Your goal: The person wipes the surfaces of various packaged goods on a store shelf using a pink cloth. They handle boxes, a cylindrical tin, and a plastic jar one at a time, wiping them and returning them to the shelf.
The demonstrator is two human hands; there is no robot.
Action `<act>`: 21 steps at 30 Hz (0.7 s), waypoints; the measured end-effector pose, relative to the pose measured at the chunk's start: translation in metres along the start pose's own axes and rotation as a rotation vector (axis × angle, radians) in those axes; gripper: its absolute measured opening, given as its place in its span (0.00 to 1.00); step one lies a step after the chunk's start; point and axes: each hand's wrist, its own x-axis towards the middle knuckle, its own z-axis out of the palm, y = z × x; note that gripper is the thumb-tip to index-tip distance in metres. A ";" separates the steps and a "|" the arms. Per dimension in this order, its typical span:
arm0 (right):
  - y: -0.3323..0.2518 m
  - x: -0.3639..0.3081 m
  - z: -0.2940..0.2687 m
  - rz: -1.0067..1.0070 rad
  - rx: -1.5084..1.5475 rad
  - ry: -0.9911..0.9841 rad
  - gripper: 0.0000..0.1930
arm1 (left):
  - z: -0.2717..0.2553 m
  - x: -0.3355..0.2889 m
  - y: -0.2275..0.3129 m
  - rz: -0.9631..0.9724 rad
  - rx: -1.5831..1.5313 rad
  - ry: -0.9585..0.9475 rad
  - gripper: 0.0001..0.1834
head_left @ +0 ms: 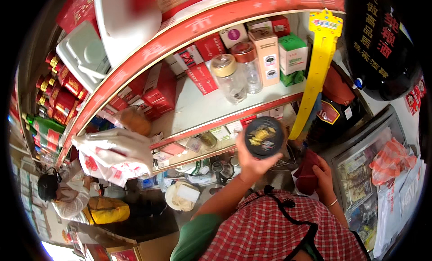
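Note:
My left hand (250, 160) is raised in front of the shelves, its fingers wrapped round a round black container (263, 143). Gold and coloured print covers the container's flat round face; its sides and depth are hidden. Lower and to the right, my right hand (323, 176) grips a bunched dark red cloth (307, 173). The cloth hangs apart from the container. On the shelf above my left hand stand two clear glass bottles, one with a gold lid (230, 81) and one with a copper-coloured lid (250, 68).
Boxes surround the bottles, among them a green-and-white one (293, 58). A yellow hanging strip (313, 76) drops past the red-edged shelf (193, 117). White plastic bags (114, 155) hang at left. A glass display case (357, 184) stands at right. Another person (74, 198) stands at far left.

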 end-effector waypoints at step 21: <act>0.011 0.003 0.064 -0.031 -0.105 -0.039 0.21 | -0.142 0.148 -0.005 0.091 0.202 0.370 0.46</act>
